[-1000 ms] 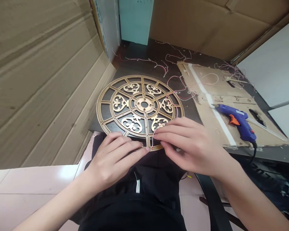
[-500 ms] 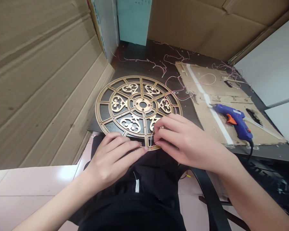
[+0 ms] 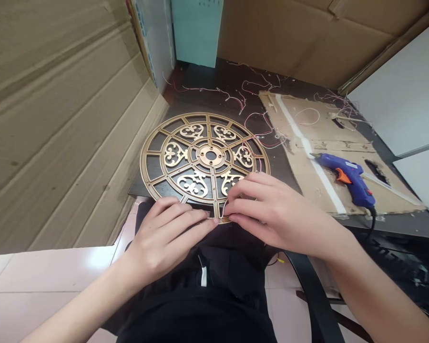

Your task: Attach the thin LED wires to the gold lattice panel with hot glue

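A round bronze-coloured openwork disc [image 3: 210, 156] with scroll ornaments lies on the dark table, its near rim reaching past the table edge. My left hand [image 3: 171, 233] grips the near rim left of the middle, its index fingertip pressing on the rim. Just right of that fingertip, my right hand [image 3: 268, 205] pinches a thin white and red wire at the rim. The wire [image 3: 260, 164] runs from under my right hand up across the right side of the disc. What my right fingertips cover is hidden.
A blue glue gun [image 3: 346, 174] with an orange trigger rests on a cardboard sheet [image 3: 329, 128] at the right. Loose thin wires [image 3: 232, 97] lie at the back of the table. A tall cardboard panel [image 3: 57, 128] stands at the left. A black chair armrest [image 3: 312, 290] is near my right forearm.
My right hand has shifted slightly left and down along the rim, closer to my left fingertip. The wire loop by its fingertips sits lower. My left hand has hardly moved.
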{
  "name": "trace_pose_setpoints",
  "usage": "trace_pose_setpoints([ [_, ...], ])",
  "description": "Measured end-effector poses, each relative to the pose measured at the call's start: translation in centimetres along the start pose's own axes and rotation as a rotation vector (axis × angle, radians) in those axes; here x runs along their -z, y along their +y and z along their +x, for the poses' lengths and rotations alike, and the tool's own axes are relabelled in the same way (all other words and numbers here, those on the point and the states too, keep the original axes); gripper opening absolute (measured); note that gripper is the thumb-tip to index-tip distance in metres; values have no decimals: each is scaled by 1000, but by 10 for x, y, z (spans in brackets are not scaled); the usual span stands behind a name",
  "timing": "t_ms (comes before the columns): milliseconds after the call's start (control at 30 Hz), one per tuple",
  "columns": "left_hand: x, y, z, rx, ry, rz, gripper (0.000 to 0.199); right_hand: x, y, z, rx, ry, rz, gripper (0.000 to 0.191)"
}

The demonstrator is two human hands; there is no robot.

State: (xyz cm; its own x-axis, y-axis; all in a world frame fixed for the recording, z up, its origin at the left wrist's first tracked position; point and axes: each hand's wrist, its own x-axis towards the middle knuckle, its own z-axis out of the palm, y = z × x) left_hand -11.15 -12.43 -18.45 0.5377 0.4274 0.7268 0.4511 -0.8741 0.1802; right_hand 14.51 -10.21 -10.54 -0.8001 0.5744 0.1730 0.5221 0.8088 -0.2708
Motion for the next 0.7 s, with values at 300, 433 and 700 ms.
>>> trace_pose_setpoints([
  [300,0,0,-2,3,-13,-5,27,-3,4,0,45,123,22,20],
  [433,0,1,-1,9,-18,2,26,-3,4,1,32,86,19,21],
  [700,0,0,-1,-6,-12,-5,25,0,10,9,40,42,18,21],
])
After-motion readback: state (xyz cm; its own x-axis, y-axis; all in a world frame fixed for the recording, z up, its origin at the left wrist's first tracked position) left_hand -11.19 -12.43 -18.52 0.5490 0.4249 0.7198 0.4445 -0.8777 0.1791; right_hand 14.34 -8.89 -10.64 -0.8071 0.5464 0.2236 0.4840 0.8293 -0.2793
